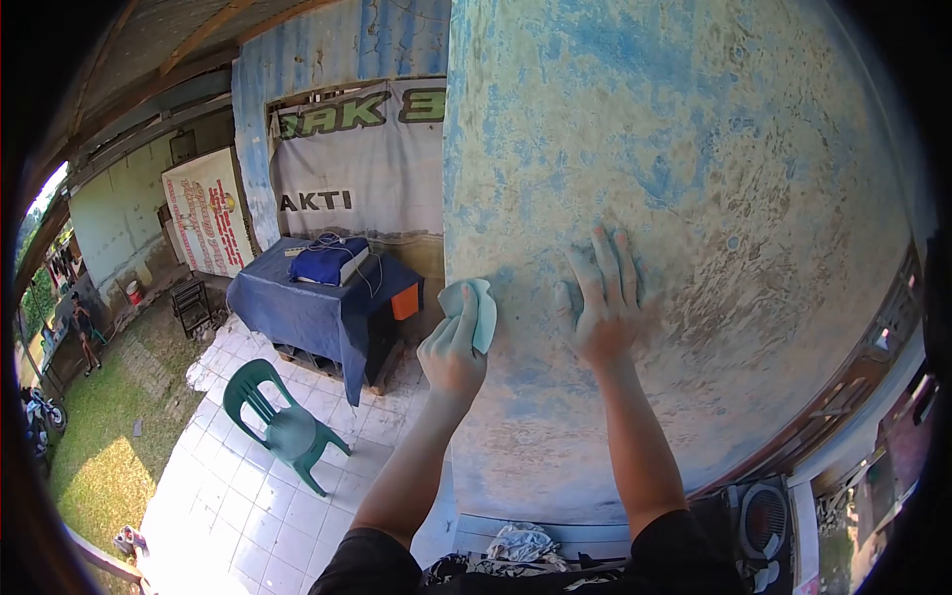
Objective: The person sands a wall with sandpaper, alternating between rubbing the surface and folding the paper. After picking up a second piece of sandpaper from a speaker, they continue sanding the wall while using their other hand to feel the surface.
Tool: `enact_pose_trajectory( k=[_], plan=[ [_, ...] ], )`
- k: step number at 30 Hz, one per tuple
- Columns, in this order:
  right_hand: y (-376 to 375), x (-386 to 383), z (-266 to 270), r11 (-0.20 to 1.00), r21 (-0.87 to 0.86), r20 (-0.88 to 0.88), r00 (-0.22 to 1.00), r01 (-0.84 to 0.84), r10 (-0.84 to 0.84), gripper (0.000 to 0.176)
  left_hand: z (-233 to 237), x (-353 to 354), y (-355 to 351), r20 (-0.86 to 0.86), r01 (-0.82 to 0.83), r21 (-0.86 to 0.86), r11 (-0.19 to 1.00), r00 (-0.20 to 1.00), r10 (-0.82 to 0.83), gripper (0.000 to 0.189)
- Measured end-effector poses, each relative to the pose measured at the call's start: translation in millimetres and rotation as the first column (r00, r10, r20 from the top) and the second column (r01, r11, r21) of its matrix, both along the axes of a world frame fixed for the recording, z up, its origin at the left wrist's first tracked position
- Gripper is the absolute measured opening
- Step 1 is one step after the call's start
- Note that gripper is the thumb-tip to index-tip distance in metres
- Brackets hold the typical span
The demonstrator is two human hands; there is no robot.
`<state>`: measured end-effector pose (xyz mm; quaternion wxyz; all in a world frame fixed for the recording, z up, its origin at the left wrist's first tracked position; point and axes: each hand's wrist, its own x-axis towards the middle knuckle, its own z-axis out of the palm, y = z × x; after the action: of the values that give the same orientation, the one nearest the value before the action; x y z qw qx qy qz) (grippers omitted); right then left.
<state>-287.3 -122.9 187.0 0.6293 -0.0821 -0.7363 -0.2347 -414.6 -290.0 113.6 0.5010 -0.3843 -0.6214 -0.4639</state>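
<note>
A wall [635, 139] with worn, patchy blue and cream paint rises right in front of me. My left hand [453, 342] is at the wall's left vertical edge, its fingers closed on a folded pale blue-green sheet of sandpaper [485, 315]. The sheet bends around that corner, partly hidden by my fingers. To the right, my right hand [605, 297] lies against the wall face with its fingers stretched out and nothing in it. Pale dust coats both hands.
Behind on the left stand a green plastic chair [291, 431] and a table under a dark blue cloth [288, 302]. A crumpled cloth [521, 543] lies low by the wall, and a fan [764, 521] stands at lower right. A person [81, 332] is far left.
</note>
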Motion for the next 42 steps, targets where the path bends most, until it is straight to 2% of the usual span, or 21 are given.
enact_pose_trajectory(
  k=[2, 7, 10, 12, 14, 17, 21, 23, 25, 26, 27, 30, 34, 36, 38, 39, 42],
  plan=[
    [-1, 0, -1, 1.000, -0.009, -0.006, 1.000, -0.002, 0.002, 0.038, -6, -5, 1, 0.004, 0.010, -0.005, 1.000, 1.000, -0.010, 0.067],
    [-1, 0, -1, 1.000, -0.010, 0.002, 1.000, -0.017, 0.017, 0.037, 57, -5, -4, 0.012, -0.053, -0.043, 0.998, 0.999, 0.053, 0.067],
    [-2, 1, 0, 1.000, -0.012, 0.000, 1.000, -0.004, 0.004, 0.038, 38, -2, 0, 0.029, -0.009, 0.003, 1.000, 1.000, 0.009, 0.066],
    [-1, -1, -1, 1.000, -0.005, -0.009, 1.000, 0.004, -0.004, 0.038, -9, 6, 3, 0.041, 0.004, -0.013, 1.000, 0.999, -0.003, 0.066],
    [-1, -1, -1, 1.000, 0.002, -0.020, 1.000, 0.018, -0.018, 0.038, -22, 7, 4, 0.050, 0.022, -0.029, 0.999, 0.999, -0.020, 0.065],
    [-1, 1, -1, 1.000, -0.009, -0.005, 1.000, -0.001, 0.001, 0.038, -8, -1, 7, 0.001, 0.007, -0.041, 0.999, 1.000, -0.007, 0.062],
    [-1, 1, -1, 1.000, -0.018, -0.004, 1.000, -0.012, 0.012, 0.039, 50, 2, 7, 0.028, 0.042, 0.052, 0.998, 0.999, -0.043, 0.056],
    [-1, 1, -1, 1.000, -0.018, 0.000, 1.000, -0.004, 0.004, 0.039, 35, 1, 12, -0.004, 0.065, 0.082, 0.995, 0.998, -0.065, 0.058],
    [0, 0, -2, 1.000, -0.004, -0.014, 1.000, -0.014, 0.014, 0.040, 0, 3, 14, -0.036, 0.086, 0.112, 0.990, 0.996, -0.082, 0.060],
    [0, 0, -2, 1.000, -0.001, -0.011, 1.000, -0.013, 0.013, 0.040, -28, 9, 14, 0.005, 0.070, 0.054, 0.996, 0.997, -0.070, 0.062],
    [0, 0, -3, 1.000, 0.000, -0.010, 1.000, -0.004, 0.004, 0.040, -35, 16, 14, 0.047, 0.059, -0.005, 0.998, 0.997, -0.059, 0.064],
    [-3, 1, 2, 1.000, 0.008, -0.010, 1.000, 0.030, -0.030, 0.040, -29, 7, 13, -0.011, 0.012, -0.065, 0.998, 1.000, -0.013, 0.067],
    [1, 1, -2, 1.000, 0.002, -0.001, 1.000, 0.009, -0.009, 0.040, 34, 4, 9, 0.015, 0.018, 0.010, 1.000, 1.000, -0.018, 0.068],
    [0, 2, -2, 1.000, 0.006, -0.005, 1.000, 0.013, -0.013, 0.039, 27, 4, 11, 0.033, 0.014, 0.014, 1.000, 0.999, -0.014, 0.068],
    [-2, 2, 0, 1.000, 0.014, -0.010, 1.000, 0.014, -0.014, 0.039, -5, 9, 16, 0.021, 0.045, 0.037, 0.998, 0.999, -0.046, 0.066],
    [-3, 3, 0, 1.000, 0.006, -0.004, 1.000, 0.011, -0.011, 0.038, -29, 14, 19, 0.039, 0.036, -0.004, 0.999, 0.999, -0.036, 0.065],
    [-6, 3, 0, 1.000, -0.004, -0.008, 1.000, 0.005, -0.005, 0.037, -30, 12, 15, 0.030, 0.011, -0.093, 0.996, 1.000, -0.008, 0.066]
  ],
)
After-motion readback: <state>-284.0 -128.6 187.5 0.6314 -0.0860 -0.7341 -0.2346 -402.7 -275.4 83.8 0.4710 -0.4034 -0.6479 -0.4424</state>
